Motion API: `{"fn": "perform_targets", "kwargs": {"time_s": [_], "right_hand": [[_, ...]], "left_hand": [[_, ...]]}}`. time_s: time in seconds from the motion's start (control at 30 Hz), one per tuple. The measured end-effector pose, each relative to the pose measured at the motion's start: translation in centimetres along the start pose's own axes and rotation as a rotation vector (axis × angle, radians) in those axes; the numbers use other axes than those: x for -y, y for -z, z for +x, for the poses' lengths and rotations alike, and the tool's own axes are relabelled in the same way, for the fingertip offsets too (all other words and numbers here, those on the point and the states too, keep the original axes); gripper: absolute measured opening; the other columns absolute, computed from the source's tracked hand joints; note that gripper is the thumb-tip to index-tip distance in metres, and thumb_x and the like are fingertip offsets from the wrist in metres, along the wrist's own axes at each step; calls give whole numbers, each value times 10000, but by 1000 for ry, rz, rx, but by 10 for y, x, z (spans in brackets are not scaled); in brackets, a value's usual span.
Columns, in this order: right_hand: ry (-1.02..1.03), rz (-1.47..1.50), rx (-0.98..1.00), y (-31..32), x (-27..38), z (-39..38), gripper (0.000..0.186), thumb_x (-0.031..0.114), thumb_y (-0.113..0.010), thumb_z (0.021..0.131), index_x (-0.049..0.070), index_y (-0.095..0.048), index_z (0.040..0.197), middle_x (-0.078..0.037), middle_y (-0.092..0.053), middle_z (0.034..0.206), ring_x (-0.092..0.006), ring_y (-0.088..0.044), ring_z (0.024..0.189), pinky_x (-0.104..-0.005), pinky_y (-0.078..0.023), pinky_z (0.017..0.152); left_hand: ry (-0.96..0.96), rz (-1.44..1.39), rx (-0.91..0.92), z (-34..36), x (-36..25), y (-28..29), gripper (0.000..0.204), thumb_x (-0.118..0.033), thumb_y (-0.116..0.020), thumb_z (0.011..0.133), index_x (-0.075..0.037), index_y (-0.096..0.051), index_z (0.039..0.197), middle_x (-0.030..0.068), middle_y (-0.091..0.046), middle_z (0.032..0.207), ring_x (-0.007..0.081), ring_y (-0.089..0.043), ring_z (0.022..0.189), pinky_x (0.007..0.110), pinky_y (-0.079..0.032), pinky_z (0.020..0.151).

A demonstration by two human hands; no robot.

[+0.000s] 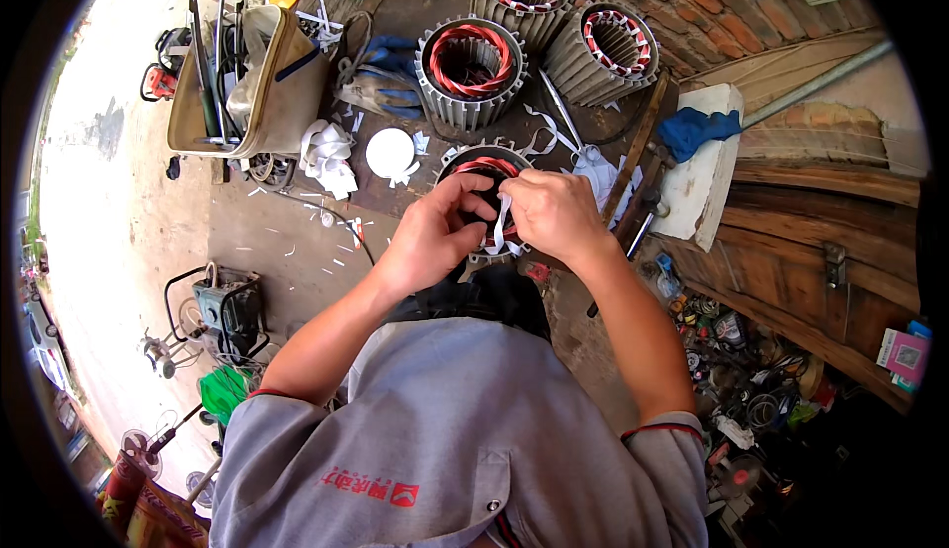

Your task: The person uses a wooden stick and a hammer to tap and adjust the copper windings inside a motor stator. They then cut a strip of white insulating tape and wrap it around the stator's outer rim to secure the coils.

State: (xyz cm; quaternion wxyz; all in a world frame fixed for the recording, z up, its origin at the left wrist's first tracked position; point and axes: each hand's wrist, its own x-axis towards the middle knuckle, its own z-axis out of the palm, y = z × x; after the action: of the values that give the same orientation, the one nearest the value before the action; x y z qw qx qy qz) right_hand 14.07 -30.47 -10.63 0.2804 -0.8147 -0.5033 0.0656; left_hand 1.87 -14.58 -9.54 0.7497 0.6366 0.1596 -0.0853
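Observation:
In front of me stands a finned metal motor stator (457, 160) with a ring of red windings inside its bore. My right hand (556, 210) pinches a white cloth tape (503, 220) over the right side of the windings, and the tape hangs down across the bore. Over the left side is my left hand (435, 232), its fingers curled and the thumb apart from them, with nothing visible between. Both hands cover much of the stator. A loop of white tape (542, 135) lies just behind it.
Behind stand another stator with red windings (471, 105) and two stators with white-bound windings (625, 72). To the left are a white disc (390, 153), blue-grey gloves (393, 84) and a tool bucket (259, 103). A blue cloth (697, 133) lies on a white block at right.

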Motion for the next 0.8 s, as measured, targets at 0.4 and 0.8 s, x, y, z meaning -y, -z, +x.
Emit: {"fn": "perform_targets", "kwargs": {"time_s": [0.4, 0.8], "right_hand": [[266, 155, 12, 31, 29, -33, 166, 52, -745, 690, 78, -701, 848, -9, -571, 684, -189, -566, 564, -312, -449, 504], [-1122, 1297, 224, 12, 41, -55, 198, 170, -650, 926, -25, -685, 925, 53, -537, 634, 4, -417, 522, -181, -285, 445]], "left_hand": [[-498, 684, -152, -15, 7, -17, 155, -73, -709, 741, -99, -691, 893, 29, -626, 904, 247, -653, 713, 356, -542, 577], [-778, 626, -205, -38, 36, -44, 249, 25, -729, 660, -71, -683, 885, 42, -610, 865, 174, -589, 649, 286, -477, 526]]}}
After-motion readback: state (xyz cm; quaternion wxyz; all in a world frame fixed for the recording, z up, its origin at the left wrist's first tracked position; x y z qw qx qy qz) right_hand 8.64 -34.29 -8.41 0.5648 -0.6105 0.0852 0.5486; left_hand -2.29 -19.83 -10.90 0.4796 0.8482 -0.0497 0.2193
